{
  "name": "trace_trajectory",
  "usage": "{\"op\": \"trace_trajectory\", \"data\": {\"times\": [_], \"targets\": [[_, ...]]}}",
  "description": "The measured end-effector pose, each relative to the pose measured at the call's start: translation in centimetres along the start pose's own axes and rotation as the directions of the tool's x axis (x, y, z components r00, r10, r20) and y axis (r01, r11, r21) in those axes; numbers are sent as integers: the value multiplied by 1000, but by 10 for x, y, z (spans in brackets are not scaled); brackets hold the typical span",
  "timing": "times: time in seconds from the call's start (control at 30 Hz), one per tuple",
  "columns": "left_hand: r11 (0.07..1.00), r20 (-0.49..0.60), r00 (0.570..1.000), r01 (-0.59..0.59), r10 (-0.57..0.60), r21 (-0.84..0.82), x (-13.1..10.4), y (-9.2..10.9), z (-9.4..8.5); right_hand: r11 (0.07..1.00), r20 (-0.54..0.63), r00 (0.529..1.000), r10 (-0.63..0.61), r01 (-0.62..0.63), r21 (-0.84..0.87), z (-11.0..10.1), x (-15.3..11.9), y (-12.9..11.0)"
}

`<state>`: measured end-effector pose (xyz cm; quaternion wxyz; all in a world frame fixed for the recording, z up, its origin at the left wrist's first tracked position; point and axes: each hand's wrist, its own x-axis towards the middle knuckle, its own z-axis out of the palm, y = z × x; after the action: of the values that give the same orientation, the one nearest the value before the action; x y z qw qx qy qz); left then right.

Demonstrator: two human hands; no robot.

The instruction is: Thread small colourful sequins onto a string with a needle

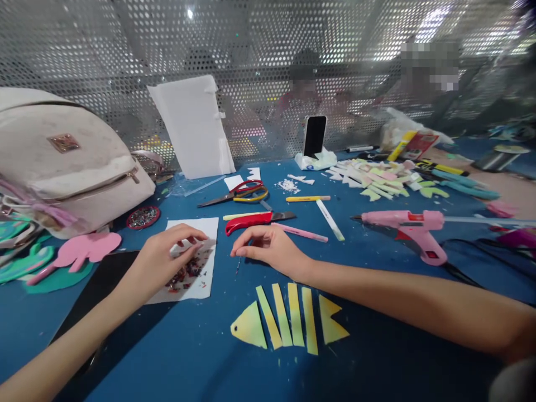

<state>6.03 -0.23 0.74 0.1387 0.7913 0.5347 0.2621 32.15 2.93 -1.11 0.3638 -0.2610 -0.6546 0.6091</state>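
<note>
My left hand (170, 254) hovers over a white paper sheet (213, 240) scattered with small dark and reddish flakes (190, 273). Its thumb and forefinger come together at the tips; whatever they pinch is too small to make out. To its right, my right hand (272, 248) is closed with fingertips pinched round a thin pointed tool (238, 268), whose tip points down at the table. Below the right hand lies a yellow-green paper fish, cut apart into a head (250, 329) with a dark eye, several strips (295, 315) and a notched tail (330, 321).
Beyond my hands lie a red-handled knife (249, 222), scissors (247, 192) and markers (307, 199). On the right are a pink glue gun (406, 220) with its cord and a pile of paper pieces (377, 176). A backpack (71, 156) stands left; a phone (315, 137) leans behind.
</note>
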Motion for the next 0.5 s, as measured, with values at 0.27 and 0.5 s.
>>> {"op": "trace_trajectory", "data": {"times": [0.27,0.5], "targets": [[998,90,996,11,-4,-70,2,-10,3,999,-12,999,40,-39,15,1,-1,-1],[994,122,992,16,-3,-110,6,-14,10,998,-11,998,54,-55,-28,0,1,-2]]}}
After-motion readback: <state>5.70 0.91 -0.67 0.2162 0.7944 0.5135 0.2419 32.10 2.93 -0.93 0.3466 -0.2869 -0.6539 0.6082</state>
